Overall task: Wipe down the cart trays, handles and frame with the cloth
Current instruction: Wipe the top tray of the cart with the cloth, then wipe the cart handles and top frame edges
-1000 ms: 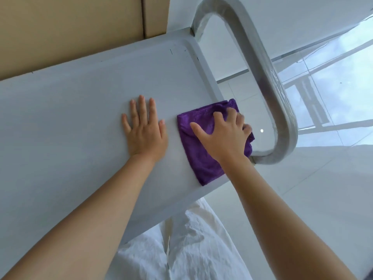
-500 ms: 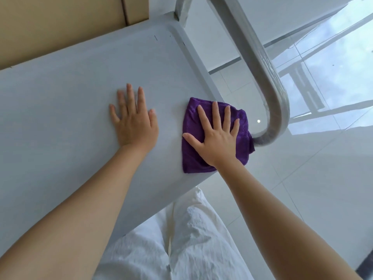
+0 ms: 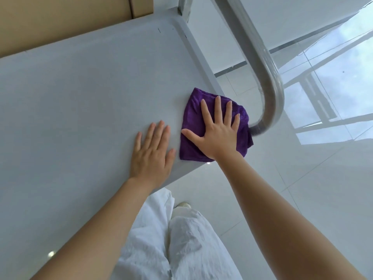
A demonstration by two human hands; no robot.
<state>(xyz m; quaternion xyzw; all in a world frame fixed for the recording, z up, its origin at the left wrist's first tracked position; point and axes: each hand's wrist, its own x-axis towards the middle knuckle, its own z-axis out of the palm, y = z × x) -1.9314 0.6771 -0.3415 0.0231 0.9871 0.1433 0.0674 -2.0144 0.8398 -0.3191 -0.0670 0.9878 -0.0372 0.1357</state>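
The right hand (image 3: 217,132) presses flat, fingers spread, on the purple cloth (image 3: 191,126) at the tray (image 3: 80,98) corner beside the handle (image 3: 268,81); the left hand (image 3: 151,156), also flat, likely steadies the cart.

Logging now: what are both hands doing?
Left hand: open, flat on the tray.
Right hand: open, pressing the cloth.

Plush purple cloth (image 3: 193,126), nappy microfibre look. Matt, smooth grey plastic-looking tray (image 3: 80,93). Brushed metal handle (image 3: 270,85), dull sheen, seemingly under clear film. Glossy, mirror-like floor tiles (image 3: 314,178). Matt brown cardboard (image 3: 60,19). Crinkled white fabric trousers (image 3: 181,243).
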